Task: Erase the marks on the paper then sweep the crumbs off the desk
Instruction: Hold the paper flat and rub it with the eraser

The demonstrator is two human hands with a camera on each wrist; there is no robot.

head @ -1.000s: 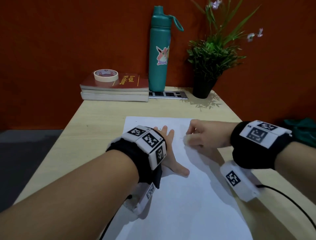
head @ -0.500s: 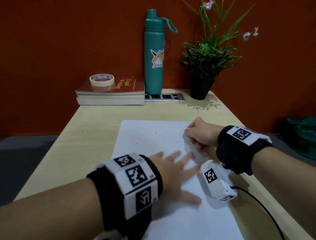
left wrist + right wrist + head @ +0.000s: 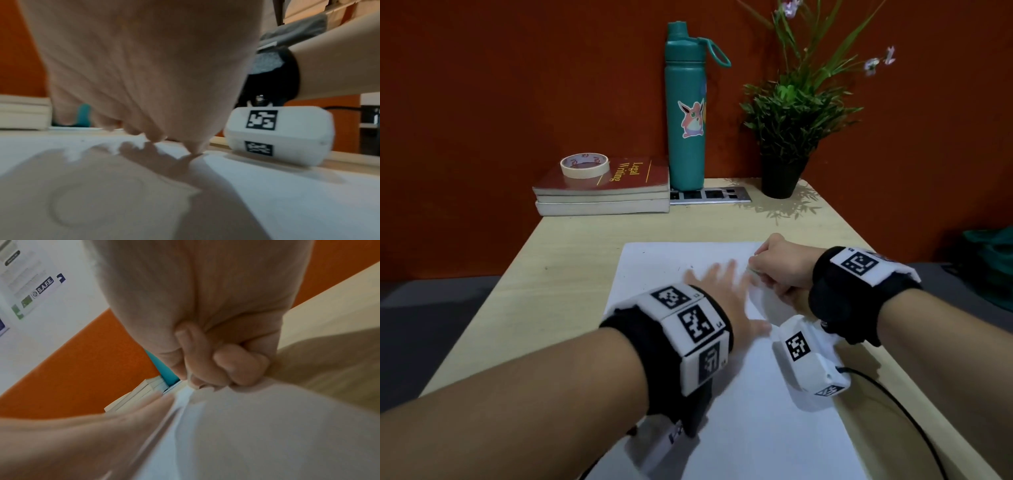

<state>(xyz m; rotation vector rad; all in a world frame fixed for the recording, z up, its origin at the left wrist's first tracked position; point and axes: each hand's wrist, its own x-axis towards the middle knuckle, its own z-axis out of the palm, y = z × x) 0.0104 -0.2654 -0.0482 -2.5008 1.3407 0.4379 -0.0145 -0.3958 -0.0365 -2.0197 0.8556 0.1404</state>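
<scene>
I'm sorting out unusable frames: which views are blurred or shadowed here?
Head view: dim, left hand motion-blurred, the plant throws a shadow on the desk. Left wrist view: soft throughout, hand's shadow on the paper. Right wrist view: left hand's fingers smeared, right hand sharper.

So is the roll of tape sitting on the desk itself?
No, the roll of tape lies on top of the red book stacked at the back of the desk.
</scene>
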